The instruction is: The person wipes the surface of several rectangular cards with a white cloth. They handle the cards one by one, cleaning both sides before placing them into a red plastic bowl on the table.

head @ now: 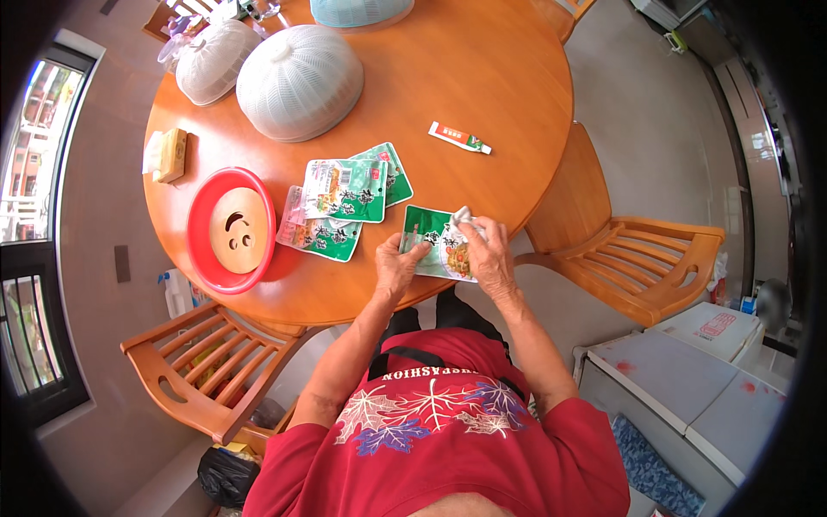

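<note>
At the near edge of the round wooden table (413, 90), my left hand (399, 263) grips the left side of a green printed food pouch (444, 262), thumb on top. A crumpled white cloth (460, 220) is held in my right hand (489, 257), pressed on the pouch's upper right part. That hand hides the pouch's right end. Just to the left lie several similar green and white pouches (352, 194), overlapping in a loose pile. All of them bear writing and food pictures.
A red plastic basin (196, 226) stands left of the pile. Behind are white mesh food covers (300, 84), a blue one (362, 11), and a tissue pack (171, 155). A toothpaste-like tube (460, 137) lies toward the right. Wooden chairs (636, 265) flank me.
</note>
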